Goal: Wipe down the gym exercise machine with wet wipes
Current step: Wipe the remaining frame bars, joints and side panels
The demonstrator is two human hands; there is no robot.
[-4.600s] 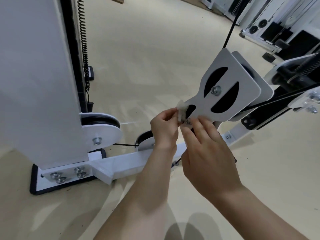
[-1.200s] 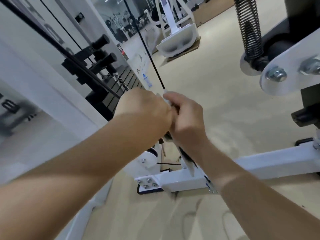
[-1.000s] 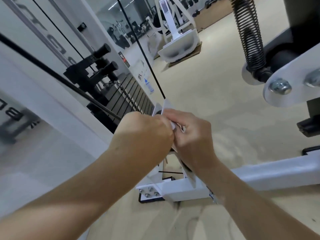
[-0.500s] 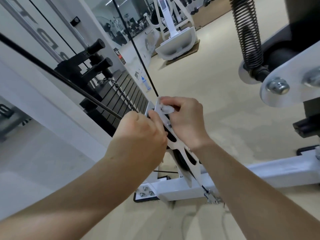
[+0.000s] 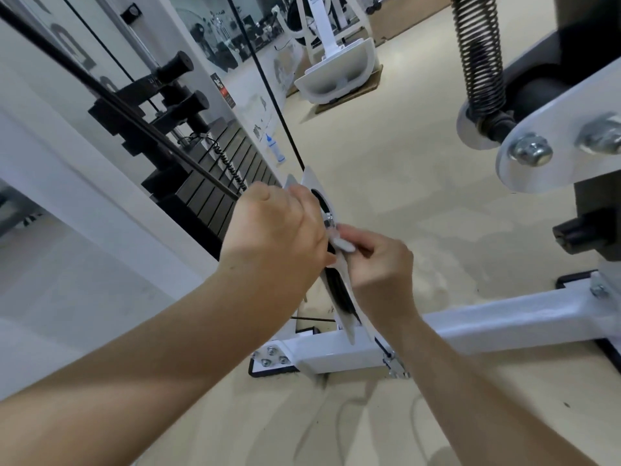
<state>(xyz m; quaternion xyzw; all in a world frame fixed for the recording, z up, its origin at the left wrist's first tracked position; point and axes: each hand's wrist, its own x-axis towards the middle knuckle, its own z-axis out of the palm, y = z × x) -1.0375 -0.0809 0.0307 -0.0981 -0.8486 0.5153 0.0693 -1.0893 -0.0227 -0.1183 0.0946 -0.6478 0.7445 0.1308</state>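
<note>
Left hand point(image 5: 279, 237) grips pulley plate point(image 5: 316, 183); right hand point(image 5: 379, 267) pinches wet wipe point(image 5: 342, 244), bolt point(image 5: 328, 219) just above pinch
Risk: wipe snags bolt, tears; plate swings if left grip slackens

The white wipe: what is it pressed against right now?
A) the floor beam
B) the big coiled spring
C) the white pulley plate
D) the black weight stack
C: the right hand pinches the wipe against the pulley plate, just below its bolt, while the left hand holds the plate.

Bright, even light; soft focus, wide-angle edge bending.
</note>
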